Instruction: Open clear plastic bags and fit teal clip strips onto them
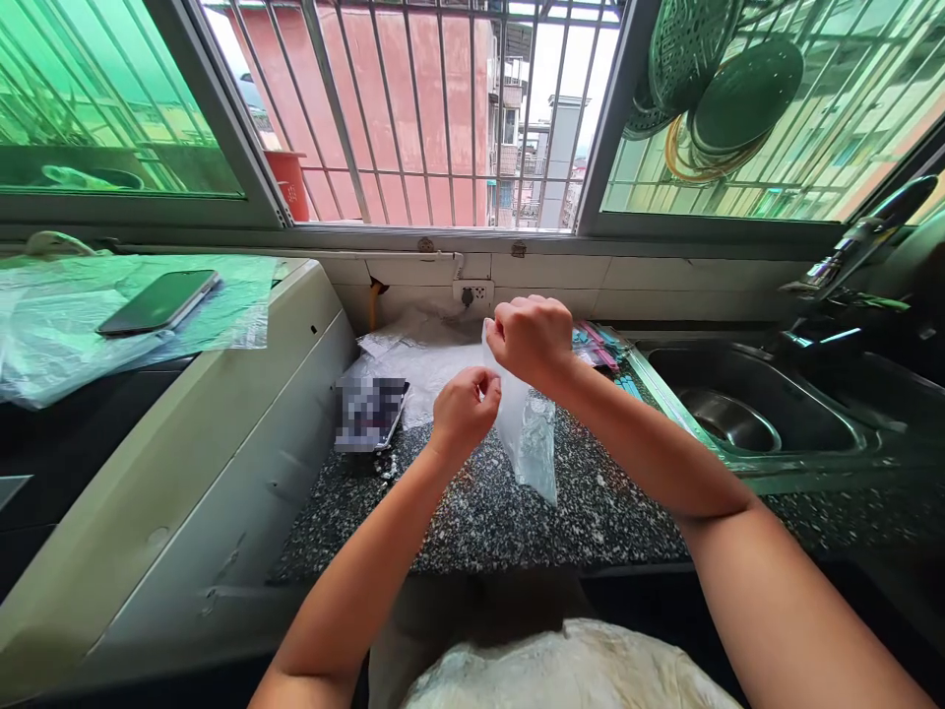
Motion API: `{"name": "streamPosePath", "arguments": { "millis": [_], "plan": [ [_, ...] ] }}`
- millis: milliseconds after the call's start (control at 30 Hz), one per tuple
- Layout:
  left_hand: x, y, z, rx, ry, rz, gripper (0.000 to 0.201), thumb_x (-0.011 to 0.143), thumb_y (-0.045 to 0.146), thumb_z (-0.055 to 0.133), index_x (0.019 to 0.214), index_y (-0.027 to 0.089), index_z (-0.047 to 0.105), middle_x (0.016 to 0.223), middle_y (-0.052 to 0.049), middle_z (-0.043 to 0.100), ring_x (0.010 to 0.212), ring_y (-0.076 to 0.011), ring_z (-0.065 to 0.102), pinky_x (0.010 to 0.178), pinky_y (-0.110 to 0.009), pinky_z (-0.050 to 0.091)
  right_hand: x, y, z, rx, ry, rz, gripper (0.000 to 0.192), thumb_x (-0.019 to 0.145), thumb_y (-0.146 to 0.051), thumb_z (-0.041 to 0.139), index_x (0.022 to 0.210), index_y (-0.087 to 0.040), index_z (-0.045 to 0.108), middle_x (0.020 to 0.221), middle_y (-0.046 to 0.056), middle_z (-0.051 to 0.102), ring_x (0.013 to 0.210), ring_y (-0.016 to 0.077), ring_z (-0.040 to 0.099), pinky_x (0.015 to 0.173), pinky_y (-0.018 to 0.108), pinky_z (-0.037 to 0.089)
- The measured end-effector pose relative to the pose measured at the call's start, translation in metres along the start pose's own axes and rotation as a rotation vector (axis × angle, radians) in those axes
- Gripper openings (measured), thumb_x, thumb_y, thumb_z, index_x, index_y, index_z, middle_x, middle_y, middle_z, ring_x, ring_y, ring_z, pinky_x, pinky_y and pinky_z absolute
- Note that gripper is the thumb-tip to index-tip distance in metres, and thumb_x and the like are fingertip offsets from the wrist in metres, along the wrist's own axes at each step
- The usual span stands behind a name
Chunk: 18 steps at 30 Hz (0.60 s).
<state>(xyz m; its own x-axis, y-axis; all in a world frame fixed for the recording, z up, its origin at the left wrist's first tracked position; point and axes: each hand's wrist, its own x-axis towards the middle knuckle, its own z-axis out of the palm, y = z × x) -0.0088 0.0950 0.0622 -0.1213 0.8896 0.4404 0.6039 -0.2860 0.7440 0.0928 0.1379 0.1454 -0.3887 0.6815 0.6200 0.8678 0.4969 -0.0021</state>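
Clear plastic bag (526, 433) pinched at top edge by left hand (464, 411) and right hand (533, 340), held above speckled counter (479, 512); thin film could be torn if pulled apart hard.

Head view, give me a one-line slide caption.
Both hands, left hand and right hand, pinch a clear plastic bag above a speckled counter.

barred window (443, 108), speckled counter (517, 512), steel sink (745, 414)

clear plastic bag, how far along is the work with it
Done: the clear plastic bag is lifted off the speckled counter, hanging upright. In hand: both the left hand and right hand pinch its top edge. Left: whether its mouth is open cannot be told.
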Motion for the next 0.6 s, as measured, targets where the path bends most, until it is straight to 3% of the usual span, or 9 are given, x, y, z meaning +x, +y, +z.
{"name": "streamPosePath", "arguments": {
  "millis": [167,300,500,600],
  "plan": [
    [0.004,-0.021,-0.011,-0.328,-0.017,-0.028,0.019,0.072,0.031,0.05,0.067,0.017,0.061,0.064,-0.001,0.061,0.06,-0.0134,0.052,0.059,-0.026,0.039,0.004,0.016,-0.009,0.44,-0.159,-0.046,0.024,0.078,-0.039,0.057,0.068,-0.017,0.061,0.066,0.002,0.059,0.063,0.0123,0.048,0.06,0.028,0.032],
    [-0.001,-0.033,-0.027,-0.478,-0.055,-0.034,0.016,0.068,0.031,0.055,0.064,0.017,0.062,0.063,-0.001,0.062,0.059,-0.0127,0.053,0.058,-0.024,0.041,0.011,0.038,-0.009,0.684,-0.109,-0.159,0.014,0.075,-0.03,0.058,0.077,-0.017,0.062,0.076,0.002,0.059,0.069,0.0112,0.049,0.065,0.027,0.038],
    [-0.007,-0.038,-0.043,-0.468,-0.18,0.103,0.016,0.068,0.028,0.055,0.057,0.017,0.061,0.063,-0.002,0.06,0.063,-0.0138,0.053,0.061,-0.025,0.042,0.027,0.033,0.015,0.817,-0.488,-0.369,0.025,0.07,-0.029,0.063,0.092,-0.016,0.064,0.097,0.005,0.06,0.085,0.0135,0.052,0.07,0.027,0.04],
    [-0.009,-0.041,-0.049,-0.453,-0.219,0.113,0.019,0.068,0.03,0.055,0.056,0.017,0.06,0.061,-0.002,0.059,0.063,-0.0141,0.053,0.061,-0.026,0.042,0.031,0.022,0.024,0.897,-0.585,-0.427,0.019,0.072,-0.029,0.062,0.084,-0.015,0.064,0.092,0.005,0.061,0.084,0.0129,0.053,0.071,0.027,0.04]
  ]
}}
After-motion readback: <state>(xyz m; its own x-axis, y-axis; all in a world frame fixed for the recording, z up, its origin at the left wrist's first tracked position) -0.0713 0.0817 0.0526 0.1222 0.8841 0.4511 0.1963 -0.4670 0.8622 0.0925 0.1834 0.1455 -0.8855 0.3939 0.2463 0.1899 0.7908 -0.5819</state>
